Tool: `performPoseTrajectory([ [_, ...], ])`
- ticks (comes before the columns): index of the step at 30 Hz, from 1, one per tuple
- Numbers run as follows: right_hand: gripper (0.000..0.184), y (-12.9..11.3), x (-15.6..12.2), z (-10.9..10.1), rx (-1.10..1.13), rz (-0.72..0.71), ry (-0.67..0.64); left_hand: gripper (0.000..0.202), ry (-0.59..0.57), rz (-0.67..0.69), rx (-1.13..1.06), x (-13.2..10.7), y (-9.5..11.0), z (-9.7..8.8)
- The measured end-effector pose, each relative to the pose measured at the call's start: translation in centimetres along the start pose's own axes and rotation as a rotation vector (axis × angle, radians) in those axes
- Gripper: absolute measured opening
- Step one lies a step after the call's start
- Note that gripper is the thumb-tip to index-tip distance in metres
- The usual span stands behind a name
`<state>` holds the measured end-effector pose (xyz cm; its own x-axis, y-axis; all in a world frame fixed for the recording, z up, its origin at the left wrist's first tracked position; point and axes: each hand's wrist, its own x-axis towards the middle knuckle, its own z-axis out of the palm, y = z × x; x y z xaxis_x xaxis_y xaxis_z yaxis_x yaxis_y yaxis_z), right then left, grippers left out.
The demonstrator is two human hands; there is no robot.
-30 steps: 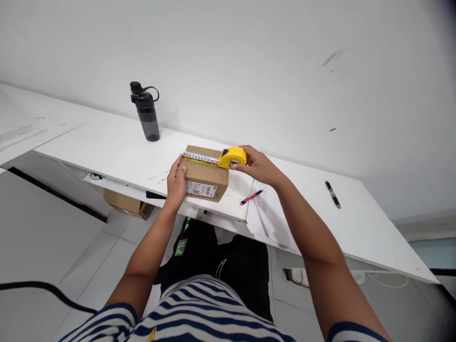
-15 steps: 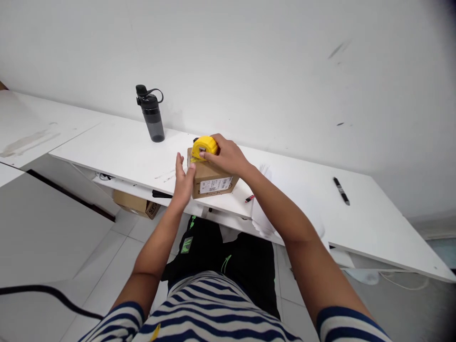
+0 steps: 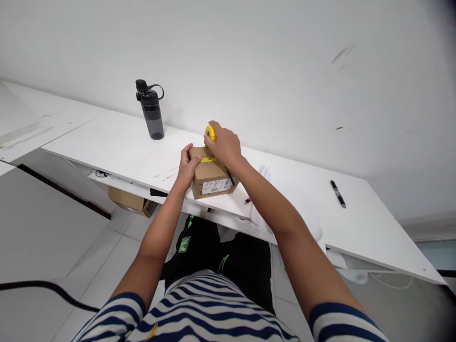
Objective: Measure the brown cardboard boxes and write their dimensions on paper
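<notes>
A pale wall fills the top of the frame, with a long white table slanting from upper left to lower right. The person's striped shirt takes up the bottom centre. Loose papers lie right of centre, partly behind the right forearm. The cardboard box sits on the table at the centre, its label facing the lower edge; another carton shows below the tabletop at left. A dark bottle stands upright at upper left of centre (its loop points right). The left hand grips the box's left end, thumb on top by the end of the yellow strip, fingers curled over the far corner. The right hand closes around the tape measure, just above the box's top; some fingers are hidden. A black marker lies at right, and a red pen peeks out beside the right forearm.
</notes>
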<state>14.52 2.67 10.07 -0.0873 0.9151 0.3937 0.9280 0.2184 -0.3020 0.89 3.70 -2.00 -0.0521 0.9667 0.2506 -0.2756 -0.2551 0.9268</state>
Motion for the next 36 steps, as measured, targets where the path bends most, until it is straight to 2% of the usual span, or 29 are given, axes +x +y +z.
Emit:
performPoseTrajectory([
  [4, 0.049, -0.6, 0.3, 0.7, -0.084, -0.027, -0.022, 0.061, 0.003, 0.003, -0.012, 0.3, 0.0, -0.1],
  [9, 0.048, -0.7, -1.1, -0.3, -0.132, -0.012, -0.052, 0.06, -0.004, 0.017, -0.001, 0.4, -0.2, -0.1],
  [13, 0.05, -0.8, -5.6, -1.7, -0.167, -0.006, -0.054, 0.059, 0.009, 0.033, 0.004, 0.5, -0.5, 0.0],
  [18, 0.051, -0.9, -12.8, -2.4, -0.21, 0.049, 0.031, 0.055, 0.01, 0.066, -0.015, 0.5, -0.6, 0.2],
  [21, 0.051, -0.9, -14.9, -2.2, -0.217, 0.07, 0.102, 0.052, 0.005, 0.083, -0.018, 0.3, -0.3, 0.3],
  [28, 0.047, -0.4, -15.6, -1.4, -0.205, 0.027, 0.24, 0.044, -0.012, 0.094, 0.002, 0.1, 0.0, 0.4],
  [36, 0.048, -0.3, -15.6, -1.7, -0.2, 0.055, 0.17, 0.038, -0.011, 0.063, 0.01, -0.2, 0.4, 0.5],
])
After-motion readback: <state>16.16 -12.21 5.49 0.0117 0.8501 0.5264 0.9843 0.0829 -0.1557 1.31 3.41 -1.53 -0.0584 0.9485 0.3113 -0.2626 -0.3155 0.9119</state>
